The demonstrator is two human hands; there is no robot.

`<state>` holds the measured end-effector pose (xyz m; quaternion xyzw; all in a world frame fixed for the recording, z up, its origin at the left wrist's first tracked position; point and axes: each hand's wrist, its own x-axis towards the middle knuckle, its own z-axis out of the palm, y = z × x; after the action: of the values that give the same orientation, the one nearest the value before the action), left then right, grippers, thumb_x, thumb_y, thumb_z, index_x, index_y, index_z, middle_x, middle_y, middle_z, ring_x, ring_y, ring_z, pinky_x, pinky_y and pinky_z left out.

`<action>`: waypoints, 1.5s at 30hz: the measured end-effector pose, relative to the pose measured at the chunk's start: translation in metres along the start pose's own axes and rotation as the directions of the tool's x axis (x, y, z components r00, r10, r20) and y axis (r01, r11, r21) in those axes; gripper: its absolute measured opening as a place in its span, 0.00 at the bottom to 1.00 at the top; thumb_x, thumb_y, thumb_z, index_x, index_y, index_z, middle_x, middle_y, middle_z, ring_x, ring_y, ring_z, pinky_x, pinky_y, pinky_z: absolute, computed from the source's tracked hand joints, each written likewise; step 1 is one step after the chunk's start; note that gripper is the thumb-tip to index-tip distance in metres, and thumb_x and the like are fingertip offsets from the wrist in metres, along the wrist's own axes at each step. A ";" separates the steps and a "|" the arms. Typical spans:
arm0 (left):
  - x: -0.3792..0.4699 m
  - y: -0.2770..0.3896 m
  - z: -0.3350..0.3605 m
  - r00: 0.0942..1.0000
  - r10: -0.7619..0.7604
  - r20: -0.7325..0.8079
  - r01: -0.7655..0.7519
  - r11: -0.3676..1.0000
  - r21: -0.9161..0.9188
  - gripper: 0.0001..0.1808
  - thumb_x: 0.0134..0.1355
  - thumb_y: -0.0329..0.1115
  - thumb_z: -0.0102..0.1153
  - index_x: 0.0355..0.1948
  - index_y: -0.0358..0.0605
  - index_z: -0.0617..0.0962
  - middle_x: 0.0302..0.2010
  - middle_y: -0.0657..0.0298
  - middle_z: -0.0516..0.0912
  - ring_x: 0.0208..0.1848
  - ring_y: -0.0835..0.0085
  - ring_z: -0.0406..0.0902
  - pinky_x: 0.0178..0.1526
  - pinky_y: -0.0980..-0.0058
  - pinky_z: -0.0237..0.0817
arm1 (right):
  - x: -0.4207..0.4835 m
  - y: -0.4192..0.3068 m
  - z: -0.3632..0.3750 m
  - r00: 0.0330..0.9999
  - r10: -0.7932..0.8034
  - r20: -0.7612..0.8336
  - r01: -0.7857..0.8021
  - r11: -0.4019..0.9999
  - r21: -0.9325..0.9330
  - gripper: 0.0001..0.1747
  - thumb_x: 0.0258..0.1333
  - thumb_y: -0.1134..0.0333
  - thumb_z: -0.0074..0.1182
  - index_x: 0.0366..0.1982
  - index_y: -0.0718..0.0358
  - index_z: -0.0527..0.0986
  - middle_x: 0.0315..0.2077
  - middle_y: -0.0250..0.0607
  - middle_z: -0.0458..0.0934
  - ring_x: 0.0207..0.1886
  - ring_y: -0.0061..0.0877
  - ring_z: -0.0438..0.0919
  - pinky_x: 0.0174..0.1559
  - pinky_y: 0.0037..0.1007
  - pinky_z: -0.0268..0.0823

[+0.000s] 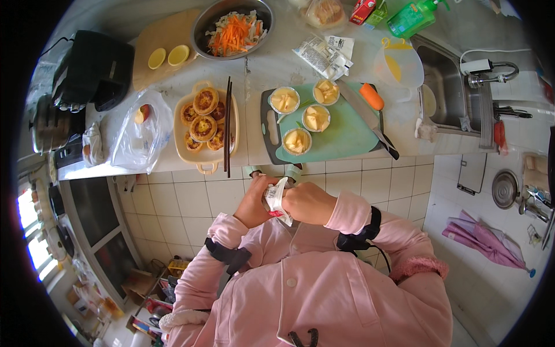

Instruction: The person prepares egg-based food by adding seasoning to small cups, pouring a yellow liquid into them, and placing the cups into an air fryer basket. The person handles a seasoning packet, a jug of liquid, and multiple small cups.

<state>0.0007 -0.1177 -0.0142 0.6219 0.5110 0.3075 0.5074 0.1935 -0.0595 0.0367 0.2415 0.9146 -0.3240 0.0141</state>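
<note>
My left hand (255, 202) grips a small white printed packet (275, 197) in front of my torso, just off the counter's front edge. Against the packet's right side my right hand (308, 203) is closed, its fingertips hidden. Beyond them a green cutting board (334, 139) carries several foil cups of chopped fruit, one of them a foil cup (297, 141) near the front edge. A kitchen knife (368, 117) and a carrot piece (371, 96) lie at its right. Further left, an oval baking dish (177, 130) holds browned tarts (203, 128), with dark chopsticks (227, 130) across its right side.
A metal bowl (195, 39) of shredded vegetables stands at the back. Left are a black appliance (95, 69) and a plastic bag (141, 143); right are a plastic jug (401, 65) and a sink (438, 56). Opened packets (321, 54) lie behind the board.
</note>
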 end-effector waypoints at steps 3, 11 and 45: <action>0.002 -0.002 0.009 1.000 0.011 -0.002 -0.011 1.000 -0.010 0.37 0.39 0.33 0.78 0.52 0.40 0.73 0.44 0.53 0.75 0.48 0.49 0.71 0.52 0.59 0.65 | 0.004 0.004 0.015 0.999 0.006 -0.048 -0.008 0.998 -0.054 0.03 0.46 0.71 0.58 0.25 0.63 0.79 0.23 0.43 0.82 0.27 0.35 0.84 0.27 0.36 0.75; 0.009 0.002 0.011 0.998 -0.040 0.050 0.037 0.997 0.061 0.41 0.37 0.29 0.76 0.55 0.40 0.71 0.49 0.51 0.75 0.53 0.47 0.70 0.58 0.57 0.63 | 0.012 0.014 0.028 0.995 0.015 -0.100 -0.032 0.984 -0.178 0.03 0.41 0.68 0.60 0.21 0.58 0.79 0.20 0.39 0.82 0.25 0.32 0.84 0.25 0.35 0.73; 0.031 -0.014 -0.013 0.958 -0.180 -0.222 0.135 0.969 -0.206 0.45 0.40 0.33 0.80 0.59 0.41 0.69 0.53 0.51 0.77 0.58 0.51 0.71 0.62 0.61 0.63 | 0.073 0.112 -0.076 0.815 0.443 -0.373 -0.219 0.832 0.510 0.08 0.54 0.71 0.64 0.35 0.68 0.83 0.33 0.44 0.85 0.33 0.32 0.83 0.38 0.28 0.72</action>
<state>-0.0067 -0.0843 -0.0277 0.4865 0.5849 0.3858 0.5219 0.1893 0.0929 0.0182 0.4699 0.7324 -0.4464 -0.2086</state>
